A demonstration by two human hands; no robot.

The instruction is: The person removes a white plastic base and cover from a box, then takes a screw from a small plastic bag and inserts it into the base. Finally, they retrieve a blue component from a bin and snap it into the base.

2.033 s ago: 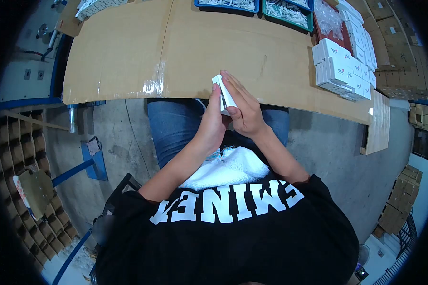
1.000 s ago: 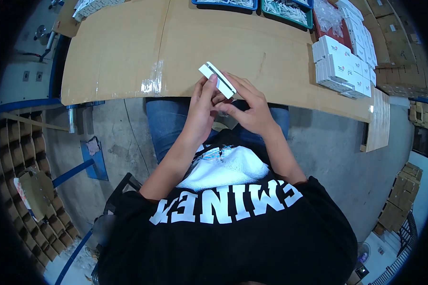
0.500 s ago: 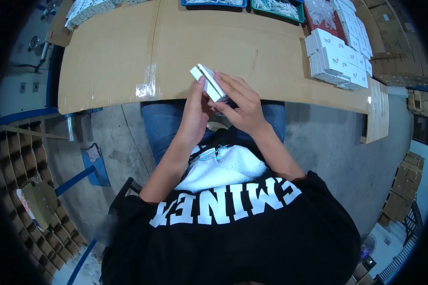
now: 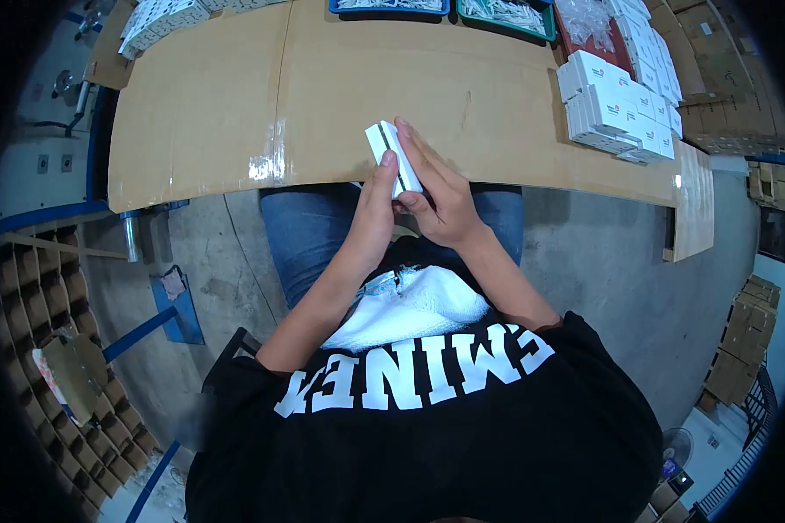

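A small white box (image 4: 406,174) is held between my two hands, just above the near edge of the cardboard-covered table. A dark line runs along its upward-facing side, between two white parts. My left hand (image 4: 375,211) is pressed along the box's left side, its thumb on the upper face. From the right, my right hand (image 4: 449,205) lies against the box with straight fingers, its thumb near the lower end. The palms hide much of the box's sides and underside.
Stacked white boxes (image 4: 615,109) stand at the table's (image 4: 201,105) right end. A blue tray (image 4: 392,15) and a green tray (image 4: 508,30) of small white items sit at the far edge. More patterned white boxes (image 4: 161,24) are at far left. Clear plastic bags (image 4: 587,22) lie beyond the right stack.
The box has turned more upright and shifted slightly right. My left hand has moved right and my fingers have straightened, so both hands now press the box from opposite sides.
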